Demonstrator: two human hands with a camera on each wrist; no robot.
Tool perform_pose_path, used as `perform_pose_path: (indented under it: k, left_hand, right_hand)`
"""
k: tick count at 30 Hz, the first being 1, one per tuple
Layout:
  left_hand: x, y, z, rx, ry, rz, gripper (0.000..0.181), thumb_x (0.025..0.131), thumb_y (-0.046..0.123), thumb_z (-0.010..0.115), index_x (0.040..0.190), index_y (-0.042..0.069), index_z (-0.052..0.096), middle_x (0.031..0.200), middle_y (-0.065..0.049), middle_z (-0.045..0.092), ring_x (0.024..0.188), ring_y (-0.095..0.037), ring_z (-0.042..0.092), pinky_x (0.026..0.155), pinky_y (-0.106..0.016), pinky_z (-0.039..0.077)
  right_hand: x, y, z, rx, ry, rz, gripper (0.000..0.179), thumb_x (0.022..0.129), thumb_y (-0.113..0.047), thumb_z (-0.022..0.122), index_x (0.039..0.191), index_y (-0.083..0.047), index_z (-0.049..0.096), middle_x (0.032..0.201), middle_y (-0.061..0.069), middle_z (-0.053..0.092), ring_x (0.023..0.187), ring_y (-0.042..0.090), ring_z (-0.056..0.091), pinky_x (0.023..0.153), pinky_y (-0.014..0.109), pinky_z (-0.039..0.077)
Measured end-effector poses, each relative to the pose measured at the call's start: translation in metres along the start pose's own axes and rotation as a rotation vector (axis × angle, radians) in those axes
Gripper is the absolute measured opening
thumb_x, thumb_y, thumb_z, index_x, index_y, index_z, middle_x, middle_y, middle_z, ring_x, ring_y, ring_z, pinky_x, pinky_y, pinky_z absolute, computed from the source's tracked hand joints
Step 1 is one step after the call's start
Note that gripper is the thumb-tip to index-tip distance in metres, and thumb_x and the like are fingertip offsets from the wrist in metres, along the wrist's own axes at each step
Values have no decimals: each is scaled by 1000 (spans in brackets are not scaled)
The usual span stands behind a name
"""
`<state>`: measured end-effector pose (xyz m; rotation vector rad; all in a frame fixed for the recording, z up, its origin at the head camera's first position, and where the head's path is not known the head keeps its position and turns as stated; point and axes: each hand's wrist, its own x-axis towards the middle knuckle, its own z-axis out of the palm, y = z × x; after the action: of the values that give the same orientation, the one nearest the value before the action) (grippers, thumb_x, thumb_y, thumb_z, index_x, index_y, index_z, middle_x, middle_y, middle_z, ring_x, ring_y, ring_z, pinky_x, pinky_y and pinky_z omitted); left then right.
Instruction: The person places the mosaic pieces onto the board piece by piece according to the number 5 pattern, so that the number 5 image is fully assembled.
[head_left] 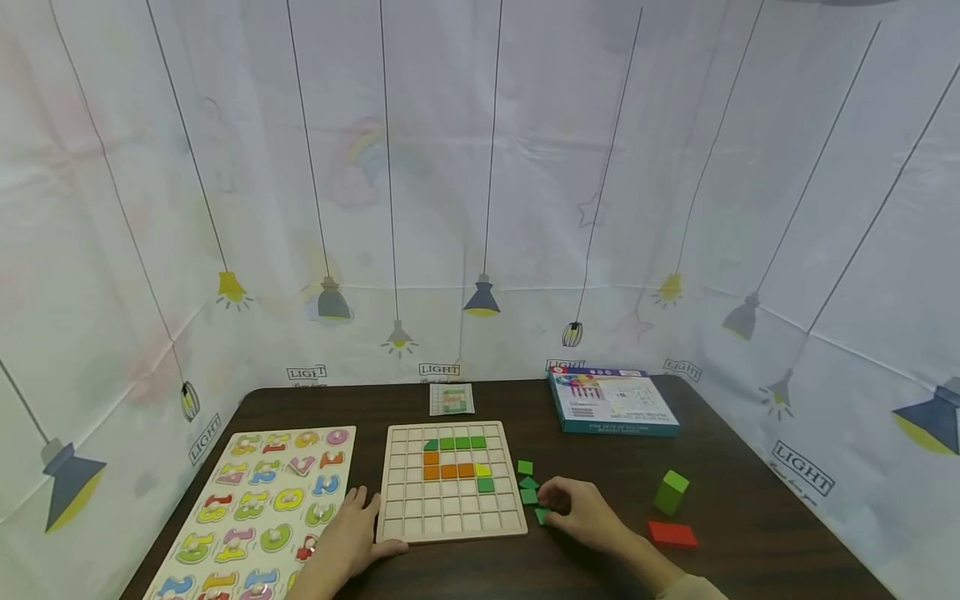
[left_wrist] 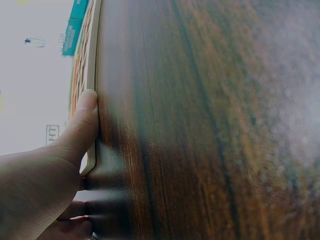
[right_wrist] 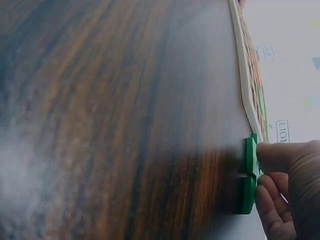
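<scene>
A wooden grid board [head_left: 450, 507] lies flat, with green, orange and yellow tiles in its upper squares. At its near left corner my left hand [head_left: 351, 527] rests, thumb against the near edge and fingers along the left side. In the left wrist view the thumb [left_wrist: 86, 107] presses the board's rim [left_wrist: 91, 70]. Several loose green tiles [head_left: 525, 467] lie off the right edge. My right hand [head_left: 583, 512] pinches at the nearest green tile [head_left: 541, 517] with thumb and fingertips. Two green tiles [right_wrist: 247, 195] show beside those fingertips in the right wrist view.
A number puzzle board [head_left: 255, 508] lies on the left. A small pattern card [head_left: 452, 399] sits behind the grid board, and a flat box [head_left: 615, 403] at the back right. Green blocks [head_left: 671, 492] and a red block [head_left: 672, 534] stand right of my right hand.
</scene>
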<state>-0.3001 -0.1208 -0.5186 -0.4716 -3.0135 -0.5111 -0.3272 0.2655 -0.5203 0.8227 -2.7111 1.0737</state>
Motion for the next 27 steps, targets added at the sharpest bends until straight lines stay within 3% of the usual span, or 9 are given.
perform_pose_path:
  k: [15,27]
  left_hand:
    - [3,-1,1,-5,-2,9,91,72,62,68,125,-11,54,129,-38,43,123,-51,38,96,-57,38]
    - [4,-5,3,-4,-21,8,93,72,63,68,125,-12,53,130,-38,42,123,-52,37,97,-58,37]
  right_hand:
    - [2,-1,-2,-86,-35,-26,25,76,-4,77,98,-7,66,92,-1,65,83,10,61,71,27,53]
    - [17,-5,5,-59,76,-29,27,77,0,74,101,-5,63,95,0,63,85,13,62,72,32,55]
